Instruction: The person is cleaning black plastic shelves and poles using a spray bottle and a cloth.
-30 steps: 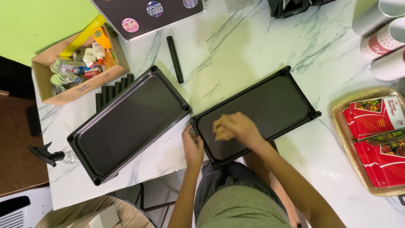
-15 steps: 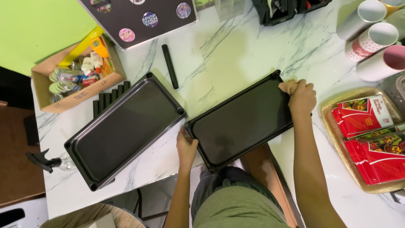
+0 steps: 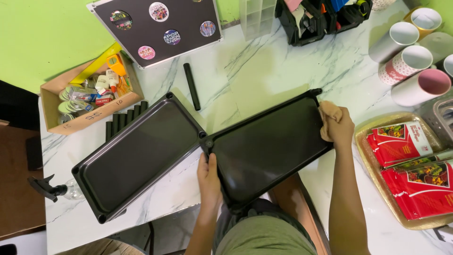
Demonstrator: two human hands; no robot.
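Observation:
Two black plastic trays lie on a white marble table. My left hand (image 3: 208, 175) grips the near left edge of the right tray (image 3: 264, 146), which is tipped up off the table toward me. My right hand (image 3: 338, 125) presses a tan cloth (image 3: 328, 114) against that tray's far right edge. The left tray (image 3: 137, 153) lies flat beside it, corner to corner, with neither hand on it.
A cardboard box (image 3: 89, 101) of small items sits far left, with a black tube (image 3: 191, 86) and a black board with round badges (image 3: 158, 26) behind. Paper cups (image 3: 409, 61) stand far right. A gold tray (image 3: 373, 165) holds red packets. A spray bottle (image 3: 54, 189) lies left.
My right hand with the cloth slid from the tray's middle to its far right edge. The right tray has tilted up toward me. My left hand stays on its near left edge.

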